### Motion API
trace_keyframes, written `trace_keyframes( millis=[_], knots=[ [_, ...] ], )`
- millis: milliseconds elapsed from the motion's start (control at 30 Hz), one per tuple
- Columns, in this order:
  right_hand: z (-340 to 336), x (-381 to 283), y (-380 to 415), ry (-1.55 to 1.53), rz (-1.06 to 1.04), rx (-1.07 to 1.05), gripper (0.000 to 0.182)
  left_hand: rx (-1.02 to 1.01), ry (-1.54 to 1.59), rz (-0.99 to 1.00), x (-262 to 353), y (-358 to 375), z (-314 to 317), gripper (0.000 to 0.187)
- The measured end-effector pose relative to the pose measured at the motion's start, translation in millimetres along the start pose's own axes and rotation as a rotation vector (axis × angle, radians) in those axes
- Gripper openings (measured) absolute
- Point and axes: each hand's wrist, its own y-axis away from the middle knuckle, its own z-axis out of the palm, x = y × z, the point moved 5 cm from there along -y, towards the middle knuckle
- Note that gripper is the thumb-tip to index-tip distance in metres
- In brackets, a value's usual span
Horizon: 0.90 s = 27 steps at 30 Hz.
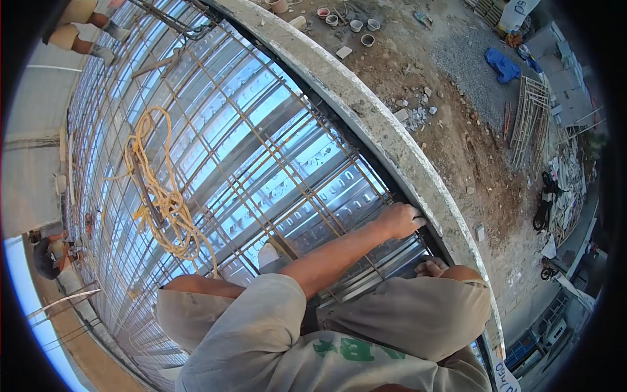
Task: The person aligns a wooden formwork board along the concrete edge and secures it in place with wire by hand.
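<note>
My left hand [401, 221] reaches across to the deck's outer edge. Its fingers are curled closed against the dark strip beside the concrete rim [392, 134], and what they grip is hidden. Close by, my right hand [431, 266] shows only partly past my bent knee; its fingers look curled, and anything in them is out of sight. Both hands are near the ends of the thin steel bars of the rebar mesh [245, 121]. Under the mesh lies shiny ribbed metal decking [307, 157].
A tangled yellow rope [163, 202] rests on the mesh to the left. Another person's legs [81, 42] stand at upper left, and a crouching person [49, 255] is at far left. Beyond the rim, the ground far below has buckets [356, 26], a blue tarp [501, 65] and metal frames [528, 121].
</note>
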Motion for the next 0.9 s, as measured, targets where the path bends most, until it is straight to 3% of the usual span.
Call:
trace_keyframes(
  millis=[333, 500, 567, 600, 667, 900],
  knots=[
    [2, -9, 3, 0.077, 0.045, -0.111, 0.031, 0.043, 0.073, -0.109, -20, 1, -49, 0.038],
    [-3, -14, 21, 0.185, 0.103, 0.056, 0.033, 0.109, 0.324, -0.199, -21, 20, -71, 0.036],
    [-5, -20, 56, 0.293, 0.19, 0.123, 0.035, 0.191, 0.528, -0.351, -40, 38, -70, 0.036],
    [-1, -28, 82, 0.423, 0.042, 0.192, 0.034, 0.262, 0.517, -0.469, -34, 55, -82, 0.036],
    [-34, 14, 135, 0.424, 0.084, 0.21, 0.034, 0.402, 0.582, -0.58, -36, 86, -85, 0.035],
    [-70, 107, 218, 0.474, 0.001, 0.134, 0.033, 0.139, 0.456, -0.818, 42, 178, -89, 0.037]
  ],
)
